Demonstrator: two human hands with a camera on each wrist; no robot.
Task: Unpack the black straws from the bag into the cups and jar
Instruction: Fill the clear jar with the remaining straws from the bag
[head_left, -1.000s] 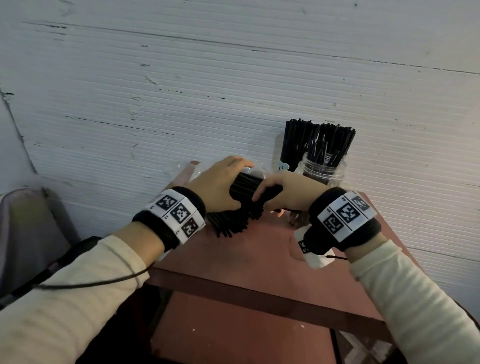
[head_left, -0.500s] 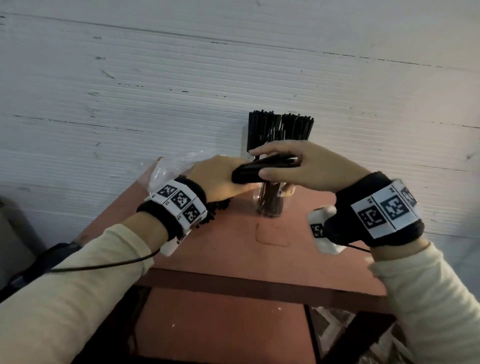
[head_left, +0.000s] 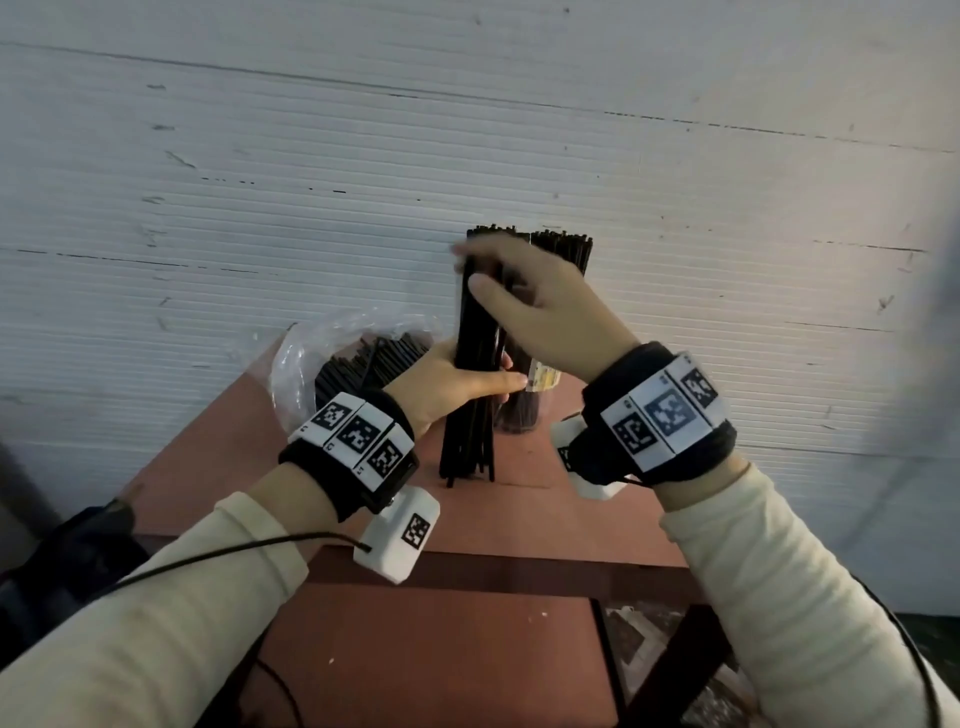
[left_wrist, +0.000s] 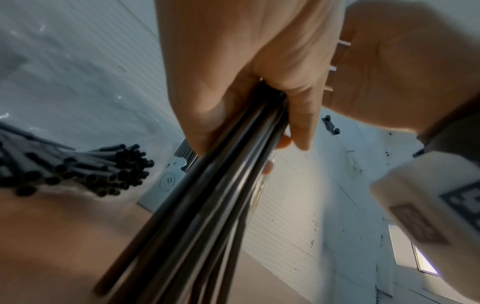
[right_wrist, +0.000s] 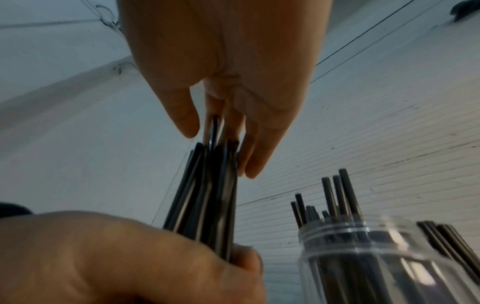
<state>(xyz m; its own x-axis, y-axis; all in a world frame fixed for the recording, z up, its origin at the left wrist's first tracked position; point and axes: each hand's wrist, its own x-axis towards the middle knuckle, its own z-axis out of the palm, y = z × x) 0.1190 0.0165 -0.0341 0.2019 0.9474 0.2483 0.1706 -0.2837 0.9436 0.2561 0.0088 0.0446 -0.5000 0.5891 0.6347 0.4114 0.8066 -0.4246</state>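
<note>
My left hand (head_left: 457, 384) grips a bundle of black straws (head_left: 475, 338) around its middle and holds it upright, lower ends on the table. My right hand (head_left: 519, 291) is over the bundle's top, fingers fairly straight and touching the straw tips (right_wrist: 221, 144). The left wrist view shows the same bundle (left_wrist: 207, 205) running down from my left fist (left_wrist: 246, 82). Just behind it stands a clear jar (right_wrist: 363, 257) full of straws. A cup with a face print (left_wrist: 168, 181) is mostly hidden by the bundle. The clear bag (head_left: 301, 364) with more straws (head_left: 363, 364) lies at the left.
The reddish-brown table (head_left: 519, 519) is small and stands against a white ribbed wall (head_left: 260, 182). Its front edge is near my wrists, with a lower shelf (head_left: 441, 649) beneath. Bare tabletop shows in front of the jar and bundle.
The bundle was held level between both hands; now it is upright with its ends on the table. My right hand has let go of the end and moved up onto the top.
</note>
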